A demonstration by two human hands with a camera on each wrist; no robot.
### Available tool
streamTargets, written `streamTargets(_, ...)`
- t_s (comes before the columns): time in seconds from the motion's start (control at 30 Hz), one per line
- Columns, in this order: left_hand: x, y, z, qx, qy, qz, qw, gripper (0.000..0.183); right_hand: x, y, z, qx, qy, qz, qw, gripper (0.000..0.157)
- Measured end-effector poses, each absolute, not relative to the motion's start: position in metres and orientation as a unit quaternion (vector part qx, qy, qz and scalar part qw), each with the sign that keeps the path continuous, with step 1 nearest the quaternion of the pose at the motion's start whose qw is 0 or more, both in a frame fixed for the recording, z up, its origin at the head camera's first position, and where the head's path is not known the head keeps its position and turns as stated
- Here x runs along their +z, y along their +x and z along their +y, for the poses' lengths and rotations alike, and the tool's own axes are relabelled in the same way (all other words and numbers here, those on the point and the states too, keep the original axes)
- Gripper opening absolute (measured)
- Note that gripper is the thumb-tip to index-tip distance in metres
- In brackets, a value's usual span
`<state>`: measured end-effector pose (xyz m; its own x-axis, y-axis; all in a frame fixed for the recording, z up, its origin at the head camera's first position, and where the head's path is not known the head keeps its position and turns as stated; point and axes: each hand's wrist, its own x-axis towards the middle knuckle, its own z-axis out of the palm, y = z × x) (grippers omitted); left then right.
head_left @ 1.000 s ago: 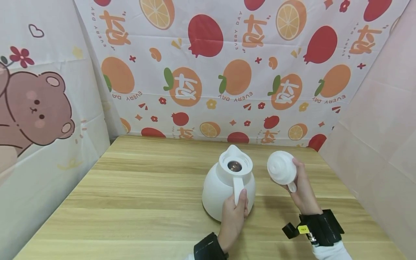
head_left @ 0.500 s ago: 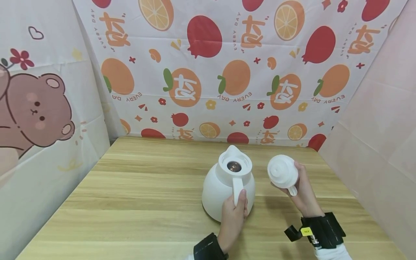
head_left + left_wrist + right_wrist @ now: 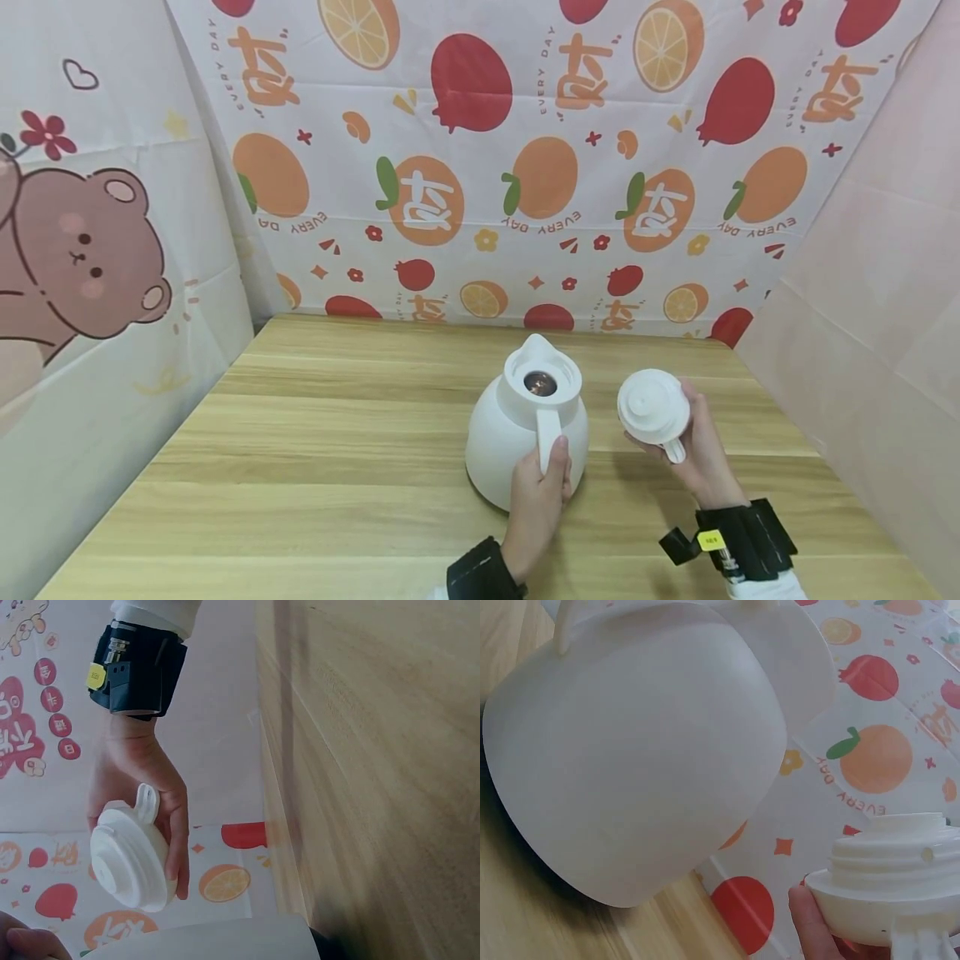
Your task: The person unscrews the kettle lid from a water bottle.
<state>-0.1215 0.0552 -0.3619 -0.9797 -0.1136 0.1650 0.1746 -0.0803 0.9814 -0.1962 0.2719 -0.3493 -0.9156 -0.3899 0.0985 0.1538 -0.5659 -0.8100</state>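
Note:
A white thermos jug (image 3: 491, 437) stands upright on the wooden table, its top uncovered so the metallic inner opening (image 3: 540, 383) shows. My left hand (image 3: 536, 500) grips the jug's handle (image 3: 548, 433) from the near side. To the right of the jug, my right hand (image 3: 705, 454) holds the white jug lid (image 3: 652, 406) above the table, fingers around its edge. The lid's stepped plug side faces up toward the head camera, and its small lever (image 3: 675, 451) points toward my wrist. In the right wrist view the lid (image 3: 889, 877) sits low beside the jug's body (image 3: 637, 750).
The wooden table (image 3: 300, 467) stretches out to the left of the jug. A fruit-print cloth (image 3: 480, 167) hangs along the back edge, with a bear-print cloth (image 3: 90, 250) at the left and a pale cloth (image 3: 862, 292) at the right.
My right hand has come slightly down and nearer with the lid, tilting it a little. The left hand and the jug stay in place.

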Motion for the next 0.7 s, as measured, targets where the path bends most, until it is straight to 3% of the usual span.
streamTargets(0.43, -0.360, -0.122, 0.055, -0.740, -0.017, -0.665, 0.099, 0.048, -0.367, -0.197, 0.283, -0.872, -0.101, 0.439, 0.191, 0.038)
streamTargets(0.7, -0.361, -0.122, 0.055, -0.735, -0.026, -0.669, 0.107, 0.048, -0.383, -0.199, 0.291, -0.891, -0.121, 0.355, 0.255, 0.048)
